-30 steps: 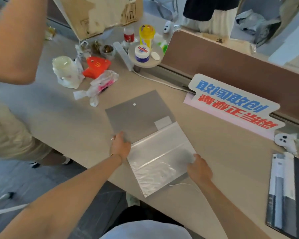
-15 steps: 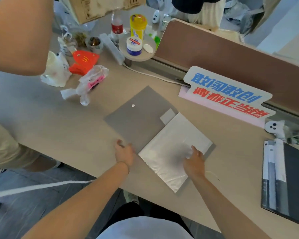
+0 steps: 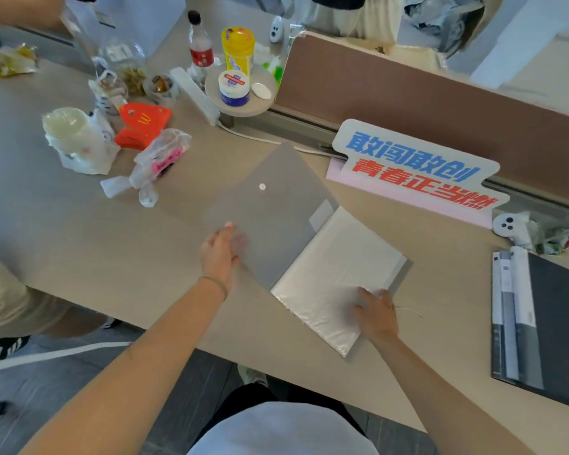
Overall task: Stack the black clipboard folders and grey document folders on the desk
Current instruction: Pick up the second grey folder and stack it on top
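Observation:
A grey translucent document folder (image 3: 270, 205) lies open on the desk (image 3: 112, 244), snap flap pointing away from me. A clear plastic packet (image 3: 335, 267) rests in its lower half. My left hand (image 3: 222, 254) grips the flap's near-left edge, and its fingers show through the plastic. My right hand (image 3: 375, 310) presses flat on the packet's near corner. A black clipboard folder (image 3: 562, 323) lies at the right edge of the desk, with grey and white spines beside it.
A blue-and-red lettered sign (image 3: 418, 172) leans against the brown partition (image 3: 440, 93) behind the folder. Plastic bags (image 3: 158, 159), a red box (image 3: 143, 124), bottles (image 3: 200, 50) and jars crowd the far left. Another person's leg (image 3: 0, 290) is at the left.
The clear packet has slid up and right, further into the grey folder. My left hand moved from the packet's corner to the flap's edge and took hold of it.

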The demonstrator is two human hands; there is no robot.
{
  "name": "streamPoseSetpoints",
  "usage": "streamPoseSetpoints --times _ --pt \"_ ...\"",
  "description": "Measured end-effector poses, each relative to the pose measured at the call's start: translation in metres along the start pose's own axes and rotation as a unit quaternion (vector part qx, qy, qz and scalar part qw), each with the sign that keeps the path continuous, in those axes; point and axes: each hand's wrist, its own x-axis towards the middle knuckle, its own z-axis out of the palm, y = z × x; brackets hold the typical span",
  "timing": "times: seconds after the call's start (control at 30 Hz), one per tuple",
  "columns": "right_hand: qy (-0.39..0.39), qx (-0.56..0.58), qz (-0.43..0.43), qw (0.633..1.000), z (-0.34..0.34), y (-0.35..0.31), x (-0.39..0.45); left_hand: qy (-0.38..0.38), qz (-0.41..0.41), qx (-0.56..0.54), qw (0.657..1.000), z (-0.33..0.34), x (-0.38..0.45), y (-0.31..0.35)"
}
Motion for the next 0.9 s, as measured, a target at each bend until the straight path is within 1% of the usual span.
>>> streamPoseSetpoints --times 0.17,0.27,0.33,0.4,0.47,0.57,0.67,0.77,0.9 --pt "0.021 0.010 -0.027 0.999 -0.016 0.008 0.000 -0.063 0.045 0.032 0.997 0.018 -0.014 0.024" --pt "0.029 0.066 -0.030 0.997 -0.026 0.013 -0.003 -0.074 0.119 0.082 0.987 0.033 -0.030 0.026" --pt "0.025 0.108 -0.031 0.993 -0.030 0.017 0.000 -0.081 0.170 0.123 0.974 0.043 -0.043 0.023" --pt "0.031 0.165 -0.011 0.986 -0.035 0.020 0.002 -0.092 0.212 0.174 0.957 0.051 -0.054 0.016" --pt "0.031 0.219 0.004 0.975 -0.039 0.023 0.004 -0.110 0.241 0.220 0.939 0.057 -0.065 0.005" --pt "0.035 0.257 0.015 0.966 -0.043 0.030 0.011 -0.138 0.277 0.293 0.905 0.067 -0.077 -0.015" --pt "0.033 0.271 0.036 0.961 -0.040 0.042 0.026 -0.171 0.286 0.356 0.873 0.078 -0.088 -0.042" --pt "0.039 0.303 0.031 0.952 -0.038 0.056 0.040 -0.203 0.269 0.425 0.840 0.088 -0.102 -0.074" --pt "0.025 0.431 0.019 0.902 -0.027 0.085 0.072 -0.258 0.240 0.491 0.796 0.109 -0.121 -0.112"
